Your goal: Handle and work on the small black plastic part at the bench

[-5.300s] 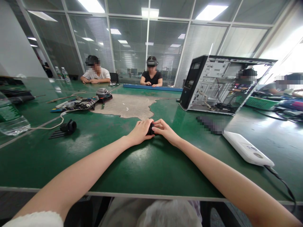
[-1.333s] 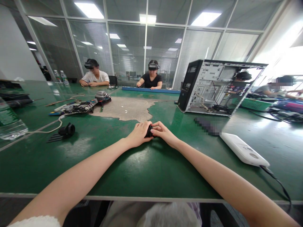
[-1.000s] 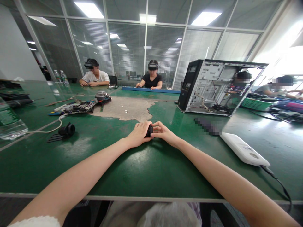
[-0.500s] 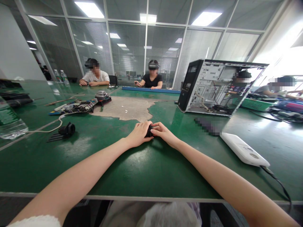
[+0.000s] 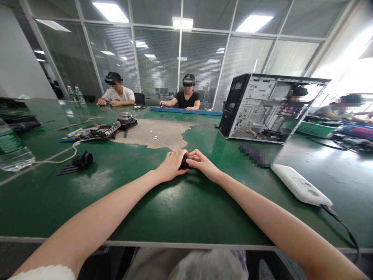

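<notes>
A small black part (image 5: 183,161) is held between my two hands, low over the green table (image 5: 163,210). My left hand (image 5: 171,165) wraps round it from the left, thumb below and fingers above. From the right, my right hand (image 5: 201,163) pinches its side with thumb and fingertips. Much of the part is hidden by the fingers. Another black part with prongs (image 5: 82,160) lies on the table to the left of my hands.
An open computer case (image 5: 256,107) stands at the back right, near a white power bank (image 5: 301,184) with a cable. Circuit boards (image 5: 93,131) and a water bottle (image 5: 13,149) are at the left. Two people sit across the table; another is far right.
My hands have barely moved, with my right fingers shifted very slightly on the black part. Across the table, a person's hand has moved to the left and down.
</notes>
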### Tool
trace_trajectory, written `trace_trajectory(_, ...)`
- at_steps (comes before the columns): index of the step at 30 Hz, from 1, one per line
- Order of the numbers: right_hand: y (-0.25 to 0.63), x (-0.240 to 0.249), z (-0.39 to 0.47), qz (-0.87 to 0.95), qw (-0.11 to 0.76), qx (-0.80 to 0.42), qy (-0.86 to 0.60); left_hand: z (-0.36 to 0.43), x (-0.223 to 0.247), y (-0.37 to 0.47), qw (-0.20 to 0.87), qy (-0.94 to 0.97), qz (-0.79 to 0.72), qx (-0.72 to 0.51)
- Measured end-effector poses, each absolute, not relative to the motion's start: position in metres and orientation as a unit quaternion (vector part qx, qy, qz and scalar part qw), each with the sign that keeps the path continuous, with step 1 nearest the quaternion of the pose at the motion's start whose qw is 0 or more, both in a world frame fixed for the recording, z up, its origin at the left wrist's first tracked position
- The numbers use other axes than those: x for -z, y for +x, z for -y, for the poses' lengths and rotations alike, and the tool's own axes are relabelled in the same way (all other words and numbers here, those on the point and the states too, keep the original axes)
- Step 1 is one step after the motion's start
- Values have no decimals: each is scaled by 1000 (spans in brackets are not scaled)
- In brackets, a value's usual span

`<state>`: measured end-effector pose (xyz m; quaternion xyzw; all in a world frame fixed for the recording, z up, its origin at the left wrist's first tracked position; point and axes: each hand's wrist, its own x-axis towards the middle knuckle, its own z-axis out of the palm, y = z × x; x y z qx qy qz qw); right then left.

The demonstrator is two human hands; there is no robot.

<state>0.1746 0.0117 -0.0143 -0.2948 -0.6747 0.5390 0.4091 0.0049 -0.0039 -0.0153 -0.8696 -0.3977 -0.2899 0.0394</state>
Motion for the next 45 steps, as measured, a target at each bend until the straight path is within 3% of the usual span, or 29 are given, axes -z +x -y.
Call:
trace_trajectory(17,176,13,-12,682,378,-563,-273,3,16,4,43,-870,397,287)
trace_trajectory(32,172,17,-14,660,400,-543,-332,3,16,5,44,-870,395,292)
trace_trajectory(45,175,14,-11,671,398,-552,-294,2,17,5,42,-869,392,297)
